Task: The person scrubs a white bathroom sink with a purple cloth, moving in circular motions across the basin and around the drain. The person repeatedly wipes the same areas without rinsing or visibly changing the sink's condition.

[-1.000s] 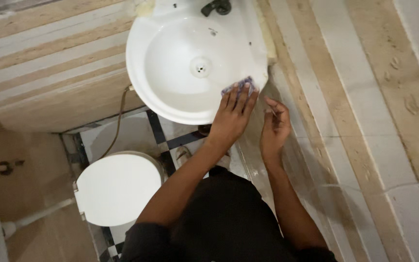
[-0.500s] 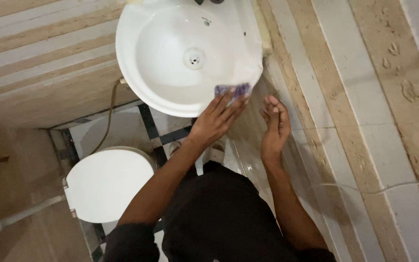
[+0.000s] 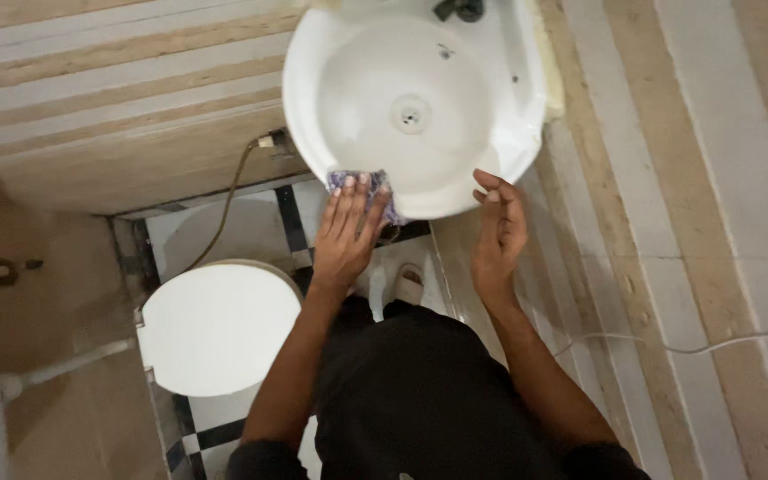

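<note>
Firmly press the purple cloth (image 3: 359, 183) flat-fingered with left hand (image 3: 346, 233) along washbasin (image 3: 313, 116) rim (right hand (image 3: 498, 233) loosely curled, empty, steadying).

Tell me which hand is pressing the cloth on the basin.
The left hand: it lies flat on the purple cloth at the basin rim. The right hand has none.

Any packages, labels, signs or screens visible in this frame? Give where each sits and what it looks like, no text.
None in view: no package, label, sign or screen.
What shows instead: a white round sink at top, a patterned purple cloth on its front rim under the left hand, the right hand at the rim's front right, and a white closed toilet lid at lower left.
</note>
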